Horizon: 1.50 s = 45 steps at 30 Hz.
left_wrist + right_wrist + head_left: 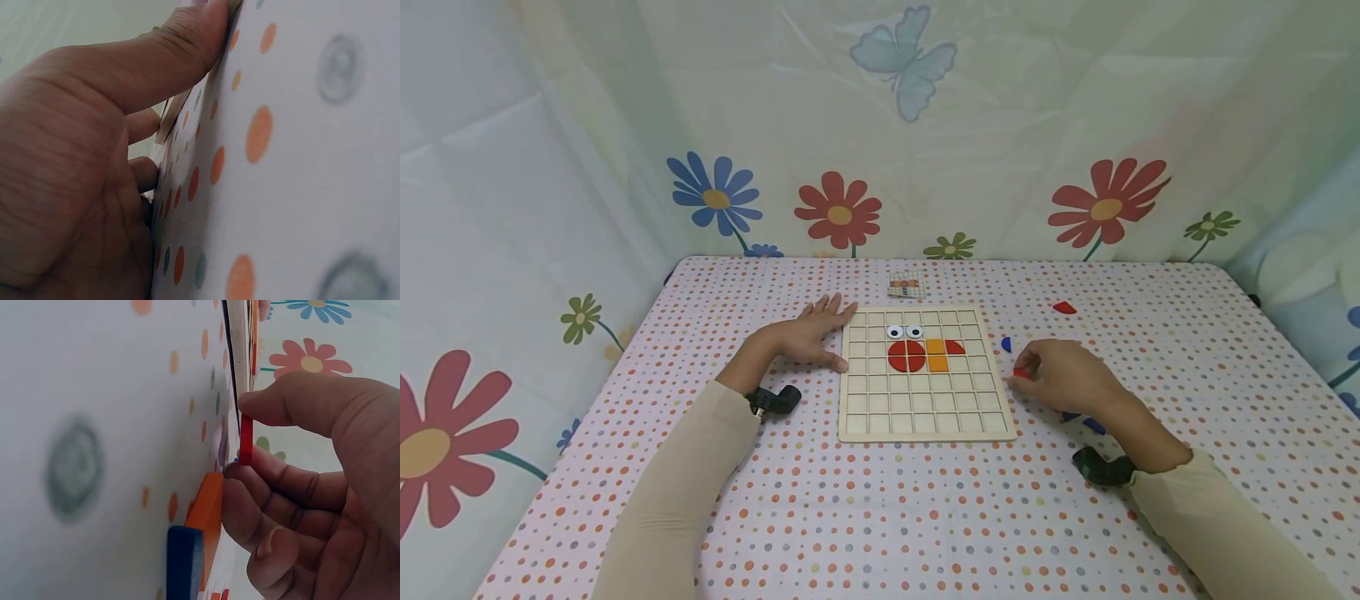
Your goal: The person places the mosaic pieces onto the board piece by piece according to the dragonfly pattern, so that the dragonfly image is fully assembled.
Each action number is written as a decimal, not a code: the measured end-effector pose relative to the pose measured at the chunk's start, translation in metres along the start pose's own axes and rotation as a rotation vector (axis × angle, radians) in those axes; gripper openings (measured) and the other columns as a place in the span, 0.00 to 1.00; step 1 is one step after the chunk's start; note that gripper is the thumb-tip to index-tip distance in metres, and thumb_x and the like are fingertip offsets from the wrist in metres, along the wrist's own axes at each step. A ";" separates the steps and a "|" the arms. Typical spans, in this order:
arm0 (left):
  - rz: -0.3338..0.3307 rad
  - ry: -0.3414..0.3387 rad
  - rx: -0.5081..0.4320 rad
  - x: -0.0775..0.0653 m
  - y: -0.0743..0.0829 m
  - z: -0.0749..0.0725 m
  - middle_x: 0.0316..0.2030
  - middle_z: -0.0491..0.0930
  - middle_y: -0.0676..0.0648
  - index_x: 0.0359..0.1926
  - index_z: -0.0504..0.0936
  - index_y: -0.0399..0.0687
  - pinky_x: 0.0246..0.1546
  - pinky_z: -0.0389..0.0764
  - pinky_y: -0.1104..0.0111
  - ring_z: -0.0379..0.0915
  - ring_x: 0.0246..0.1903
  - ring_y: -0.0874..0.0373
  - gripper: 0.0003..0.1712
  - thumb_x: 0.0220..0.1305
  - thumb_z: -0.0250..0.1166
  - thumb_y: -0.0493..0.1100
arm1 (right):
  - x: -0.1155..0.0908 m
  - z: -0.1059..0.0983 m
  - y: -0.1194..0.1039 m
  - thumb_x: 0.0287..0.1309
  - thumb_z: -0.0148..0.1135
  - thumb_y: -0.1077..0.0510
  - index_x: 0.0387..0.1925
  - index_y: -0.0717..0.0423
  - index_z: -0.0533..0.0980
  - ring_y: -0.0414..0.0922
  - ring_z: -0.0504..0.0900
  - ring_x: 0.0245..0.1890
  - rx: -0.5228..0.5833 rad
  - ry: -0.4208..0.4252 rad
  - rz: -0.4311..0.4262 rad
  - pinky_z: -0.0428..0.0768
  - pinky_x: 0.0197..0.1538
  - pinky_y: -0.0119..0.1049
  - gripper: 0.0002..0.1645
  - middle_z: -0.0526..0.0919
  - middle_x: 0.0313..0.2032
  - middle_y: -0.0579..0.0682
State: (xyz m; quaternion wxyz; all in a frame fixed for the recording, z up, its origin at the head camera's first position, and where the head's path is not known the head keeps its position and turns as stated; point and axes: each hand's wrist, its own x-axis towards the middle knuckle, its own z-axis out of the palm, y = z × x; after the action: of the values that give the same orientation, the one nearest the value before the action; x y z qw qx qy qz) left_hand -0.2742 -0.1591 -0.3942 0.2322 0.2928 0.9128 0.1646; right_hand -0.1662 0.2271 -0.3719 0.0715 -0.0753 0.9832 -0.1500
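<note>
A wooden grid board [925, 408] lies on the dotted table, with a red circle of quarter pieces [907, 357], two googly-eye pieces [904, 332], orange pieces [937, 356] and a red quarter piece [954, 347] in its cells. My left hand [811, 333] rests at the board's left edge, fingers spread, thumb touching the rim. Just off the board's right edge, my right hand [1063, 375] pinches a red piece [246, 439] between thumb and fingers. Under that hand in the right wrist view are an orange piece [209, 515] and a blue piece [185, 562].
A small pattern card [907, 284] lies behind the board. To the right are a loose red piece [1064, 307] and a small blue piece [1006, 344]. More blue pieces [1093, 426] lie beside the right wrist. A flowered curtain [1000, 167] hangs behind the table.
</note>
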 end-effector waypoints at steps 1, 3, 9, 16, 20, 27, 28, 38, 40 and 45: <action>0.000 0.000 0.000 0.000 0.000 0.000 0.78 0.23 0.41 0.79 0.34 0.54 0.76 0.25 0.50 0.15 0.77 0.45 0.63 0.59 0.69 0.60 | 0.000 0.000 -0.001 0.53 0.71 0.49 0.38 0.60 0.80 0.42 0.76 0.25 -0.001 0.001 0.003 0.73 0.24 0.32 0.19 0.85 0.34 0.53; -0.001 0.001 0.002 -0.001 -0.001 0.000 0.78 0.23 0.41 0.79 0.34 0.54 0.76 0.25 0.50 0.15 0.77 0.45 0.63 0.59 0.68 0.61 | 0.000 -0.001 -0.001 0.53 0.71 0.48 0.38 0.61 0.80 0.42 0.75 0.25 -0.002 -0.001 0.009 0.73 0.23 0.32 0.20 0.85 0.34 0.53; -0.007 0.003 0.000 -0.003 -0.002 -0.001 0.78 0.24 0.41 0.79 0.35 0.54 0.76 0.25 0.50 0.15 0.77 0.45 0.63 0.59 0.68 0.60 | 0.001 -0.005 -0.005 0.54 0.70 0.49 0.40 0.62 0.79 0.43 0.77 0.26 0.004 0.002 0.019 0.74 0.25 0.33 0.21 0.85 0.35 0.55; -0.006 0.000 0.003 -0.001 -0.004 0.001 0.78 0.24 0.42 0.79 0.34 0.55 0.76 0.26 0.49 0.15 0.77 0.45 0.62 0.59 0.68 0.62 | 0.001 -0.004 -0.005 0.54 0.70 0.49 0.42 0.63 0.79 0.43 0.75 0.24 0.007 0.012 0.026 0.73 0.24 0.33 0.22 0.85 0.35 0.56; 0.000 -0.004 0.005 0.001 -0.003 0.001 0.78 0.24 0.42 0.79 0.34 0.56 0.77 0.26 0.49 0.15 0.77 0.45 0.62 0.59 0.67 0.63 | 0.000 -0.003 -0.003 0.54 0.70 0.48 0.42 0.63 0.79 0.42 0.74 0.22 0.012 0.014 0.032 0.73 0.22 0.33 0.23 0.85 0.34 0.56; -0.002 -0.005 0.010 0.001 -0.002 0.000 0.78 0.24 0.42 0.79 0.34 0.57 0.77 0.26 0.50 0.15 0.77 0.46 0.62 0.59 0.67 0.63 | 0.001 -0.004 -0.004 0.54 0.70 0.50 0.43 0.64 0.79 0.41 0.73 0.20 0.011 0.032 0.009 0.72 0.21 0.33 0.23 0.84 0.32 0.55; -0.004 -0.004 0.009 0.002 -0.002 0.000 0.78 0.24 0.42 0.79 0.34 0.57 0.77 0.26 0.50 0.15 0.77 0.46 0.62 0.59 0.67 0.63 | 0.001 -0.004 -0.005 0.54 0.71 0.50 0.43 0.64 0.79 0.41 0.73 0.20 0.011 0.034 0.006 0.72 0.20 0.33 0.23 0.84 0.33 0.55; -0.013 0.005 0.012 0.003 -0.004 0.001 0.78 0.24 0.43 0.79 0.35 0.58 0.77 0.26 0.50 0.16 0.77 0.46 0.62 0.59 0.67 0.63 | 0.005 -0.007 -0.016 0.56 0.71 0.49 0.45 0.62 0.80 0.42 0.72 0.24 0.010 0.041 -0.065 0.70 0.25 0.32 0.22 0.85 0.36 0.54; -0.012 0.005 0.015 0.002 -0.004 0.001 0.78 0.24 0.43 0.79 0.34 0.58 0.77 0.26 0.50 0.15 0.77 0.46 0.62 0.59 0.67 0.63 | 0.006 -0.008 -0.020 0.56 0.71 0.50 0.44 0.61 0.81 0.42 0.73 0.24 0.009 0.042 -0.085 0.70 0.26 0.32 0.21 0.85 0.35 0.53; -0.011 -0.001 0.009 0.003 -0.003 0.000 0.78 0.24 0.44 0.79 0.34 0.58 0.77 0.26 0.50 0.15 0.77 0.47 0.63 0.58 0.68 0.63 | 0.009 -0.009 -0.032 0.55 0.71 0.50 0.43 0.60 0.81 0.42 0.75 0.26 0.005 0.042 -0.115 0.71 0.28 0.32 0.20 0.86 0.34 0.52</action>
State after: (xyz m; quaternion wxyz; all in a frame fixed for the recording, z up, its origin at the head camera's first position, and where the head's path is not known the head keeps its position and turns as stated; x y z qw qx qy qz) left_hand -0.2771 -0.1596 -0.3965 0.2321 0.2890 0.9150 0.1594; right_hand -0.1726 0.1978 -0.3549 0.0422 -0.1284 0.9781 -0.1580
